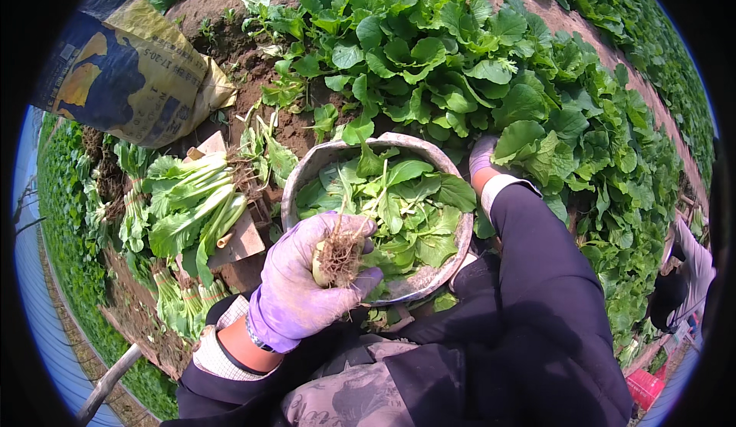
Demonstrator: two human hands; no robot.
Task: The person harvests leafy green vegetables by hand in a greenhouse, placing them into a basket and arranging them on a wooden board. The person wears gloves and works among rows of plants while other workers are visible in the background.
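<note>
My left hand (313,280), in a purple glove, grips a leafy green plant by its base, with the brown roots (339,260) pointing up towards me. Beneath it stands a worn round tub (374,144) holding loose green leaves (402,214). Past the tub's right rim, my gloved right hand (483,154) reaches in among the standing leafy greens (454,76). Foliage hides its fingers, so I cannot see whether they hold a stem. Left of the tub, a pile of pulled greens (195,197) with pale stalks lies across a flat board (244,240).
A printed sack (132,76) stands at the upper left. Banded bundles of greens (184,300) lie on the soil at the left. A wooden pole (109,384) is at the lower left. Another person (684,272) and a red box (644,387) appear at the far right.
</note>
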